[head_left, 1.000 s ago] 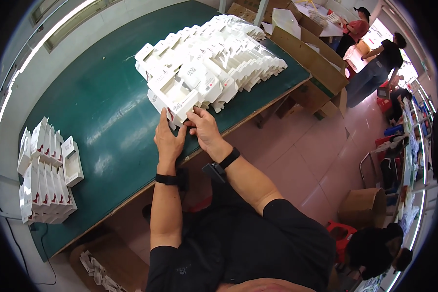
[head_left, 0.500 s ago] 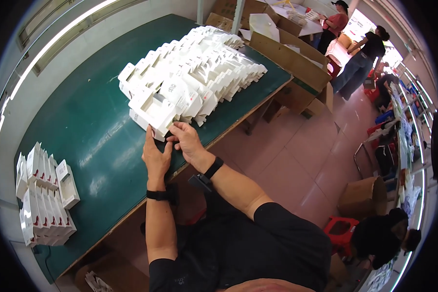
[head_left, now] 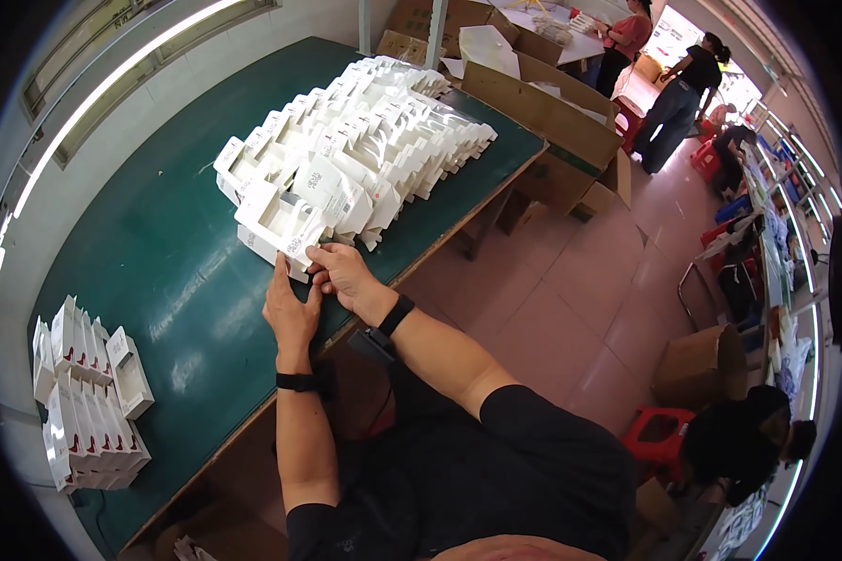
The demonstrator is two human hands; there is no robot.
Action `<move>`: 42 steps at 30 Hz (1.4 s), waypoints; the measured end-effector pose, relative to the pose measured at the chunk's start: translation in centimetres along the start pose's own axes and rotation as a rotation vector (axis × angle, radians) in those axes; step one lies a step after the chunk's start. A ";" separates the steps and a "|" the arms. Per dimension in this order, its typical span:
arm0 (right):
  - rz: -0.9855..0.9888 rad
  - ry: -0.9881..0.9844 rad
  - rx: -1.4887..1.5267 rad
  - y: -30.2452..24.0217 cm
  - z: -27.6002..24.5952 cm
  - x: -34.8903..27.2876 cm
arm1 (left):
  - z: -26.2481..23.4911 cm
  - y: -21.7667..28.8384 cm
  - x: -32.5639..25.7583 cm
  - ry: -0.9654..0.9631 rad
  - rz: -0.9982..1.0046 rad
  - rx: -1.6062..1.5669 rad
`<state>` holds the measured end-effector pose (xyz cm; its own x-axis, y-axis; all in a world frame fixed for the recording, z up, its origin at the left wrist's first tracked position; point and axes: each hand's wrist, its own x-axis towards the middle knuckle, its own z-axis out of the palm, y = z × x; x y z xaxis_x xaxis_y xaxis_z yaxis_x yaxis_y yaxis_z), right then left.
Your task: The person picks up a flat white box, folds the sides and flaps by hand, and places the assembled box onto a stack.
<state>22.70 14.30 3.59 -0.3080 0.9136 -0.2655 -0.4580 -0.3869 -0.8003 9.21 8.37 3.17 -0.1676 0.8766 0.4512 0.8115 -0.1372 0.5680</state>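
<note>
Head view: we see the right hand [head_left: 346, 273] pinching the near end of a white box [head_left: 285, 222] between thumb and fingers, while the left hand [head_left: 292, 315], thumb and forefinger apart, touches that end; whether it grips, we cannot tell. The box sits on the green table [head_left: 182, 290], against the nested white cartons [head_left: 365, 140].

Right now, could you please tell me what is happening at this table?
A person's left hand and right hand handle the near end of a white box at the green table. Beyond it, many similar boxes lie in a large pile; a smaller stack stands toward the table's left end.
</note>
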 end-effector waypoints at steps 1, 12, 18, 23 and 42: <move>0.000 0.001 0.001 0.1 0.1 0.0 | 0.0 0.0 0.0 -0.003 0.002 0.005; -0.047 0.105 0.085 -0.5 -0.2 -1.7 | -0.2 -0.1 0.0 -0.029 -0.074 -0.038; -0.108 0.121 0.057 -0.4 -0.5 -1.7 | -0.1 -0.2 0.0 -0.020 -0.091 -0.056; -0.159 0.151 0.055 -0.1 -0.5 -1.7 | -0.2 -0.1 0.2 -0.031 -0.082 -0.128; -0.487 0.039 -0.439 3.5 2.0 -4.2 | -10.0 -3.4 -3.4 0.039 -0.134 -0.271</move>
<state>20.74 8.85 2.94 -0.1173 0.9784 0.1701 -0.1522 0.1515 -0.9767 1.46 1.26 6.60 -0.2893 0.8774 0.3828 0.6028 -0.1437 0.7848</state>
